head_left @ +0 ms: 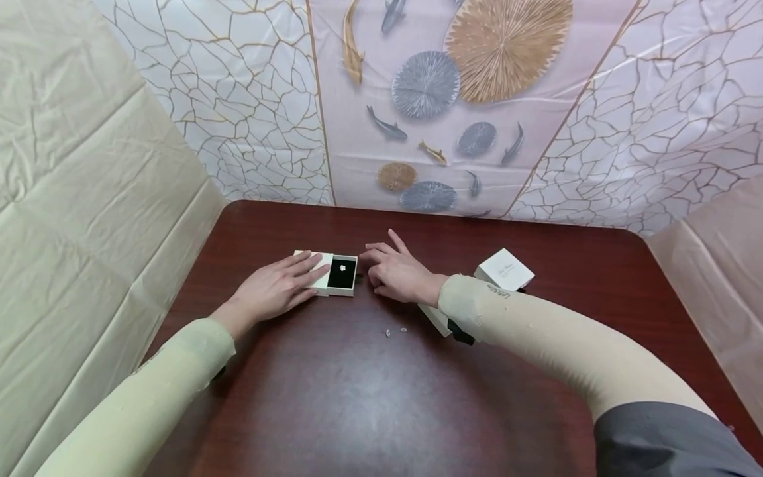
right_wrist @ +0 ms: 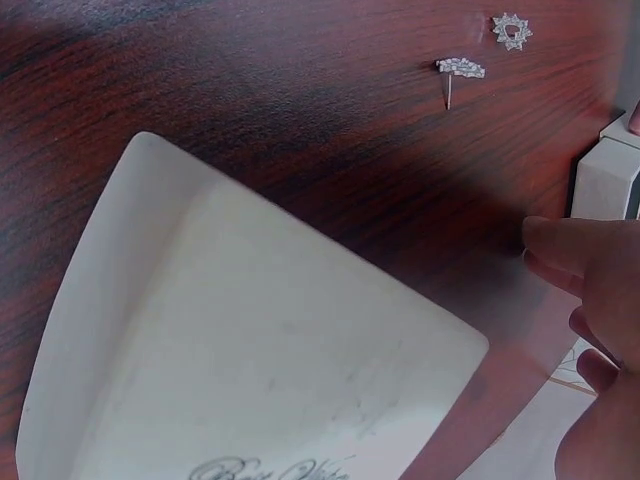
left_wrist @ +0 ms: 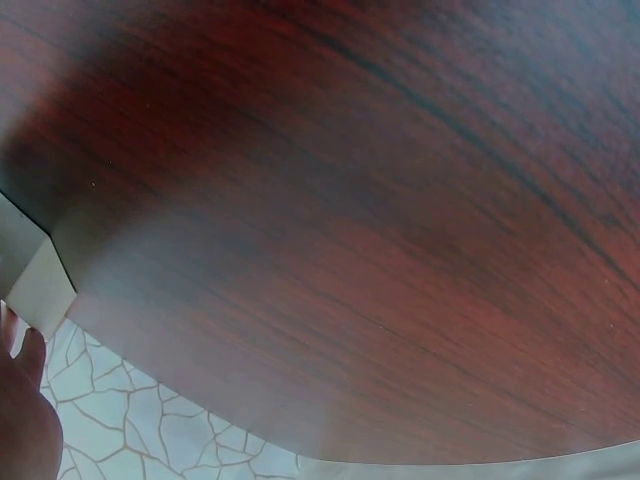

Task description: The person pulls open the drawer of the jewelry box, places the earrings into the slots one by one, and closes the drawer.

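A small white sliding jewelry box [head_left: 323,286] lies on the table with its drawer partly out, showing a black insert [head_left: 342,279] and a small silvery flower-shaped piece [head_left: 342,267]. My left hand [head_left: 271,286] holds the box's sleeve, its fingers over the top and its thumb along the near side. Just right of the drawer, my right hand [head_left: 401,273] has loosely bent fingers and a raised little finger; nothing shows in its grasp. In the right wrist view, a studded earring with a post [right_wrist: 460,68] and a sparkling star-shaped piece [right_wrist: 511,31] lie on the wood.
Beneath my right wrist is a white box [right_wrist: 270,330] with script lettering, mostly covered by the arm in the head view. Another white box [head_left: 505,269] with print stands farther right. Patterned cloth [head_left: 268,132] hangs behind the dark reddish table [head_left: 334,397].
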`<state>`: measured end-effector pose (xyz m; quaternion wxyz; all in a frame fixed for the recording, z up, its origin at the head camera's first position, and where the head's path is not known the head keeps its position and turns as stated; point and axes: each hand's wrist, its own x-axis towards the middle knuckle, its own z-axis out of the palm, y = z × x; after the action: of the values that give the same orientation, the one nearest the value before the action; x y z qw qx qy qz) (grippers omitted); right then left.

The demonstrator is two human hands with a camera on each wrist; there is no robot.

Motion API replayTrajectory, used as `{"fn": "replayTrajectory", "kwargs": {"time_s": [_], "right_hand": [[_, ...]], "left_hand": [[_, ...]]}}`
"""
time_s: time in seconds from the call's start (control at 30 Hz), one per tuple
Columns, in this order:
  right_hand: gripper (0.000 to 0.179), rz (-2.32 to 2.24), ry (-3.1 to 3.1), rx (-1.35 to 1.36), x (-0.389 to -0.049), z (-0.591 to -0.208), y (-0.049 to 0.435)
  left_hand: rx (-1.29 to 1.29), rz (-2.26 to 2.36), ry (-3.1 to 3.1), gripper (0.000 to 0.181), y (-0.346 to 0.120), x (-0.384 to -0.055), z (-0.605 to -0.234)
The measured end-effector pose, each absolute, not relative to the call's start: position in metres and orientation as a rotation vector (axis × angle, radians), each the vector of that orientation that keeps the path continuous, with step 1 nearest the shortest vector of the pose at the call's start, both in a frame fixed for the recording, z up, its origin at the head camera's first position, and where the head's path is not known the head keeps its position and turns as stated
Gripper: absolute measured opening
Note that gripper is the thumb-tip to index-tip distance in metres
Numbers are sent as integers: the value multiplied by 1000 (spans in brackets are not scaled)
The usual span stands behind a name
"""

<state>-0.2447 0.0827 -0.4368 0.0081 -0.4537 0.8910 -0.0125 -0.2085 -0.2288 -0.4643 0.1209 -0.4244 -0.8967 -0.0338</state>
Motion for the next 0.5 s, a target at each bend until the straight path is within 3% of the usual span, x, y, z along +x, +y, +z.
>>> {"fn": "replayTrajectory", "kwargs": {"time_s": [0.5], "right_hand": [[27,-80,2780,-1432,-243,-437,82]], "left_hand": [[-1234,-92,-2620,56,-229,-209,-464]]}}
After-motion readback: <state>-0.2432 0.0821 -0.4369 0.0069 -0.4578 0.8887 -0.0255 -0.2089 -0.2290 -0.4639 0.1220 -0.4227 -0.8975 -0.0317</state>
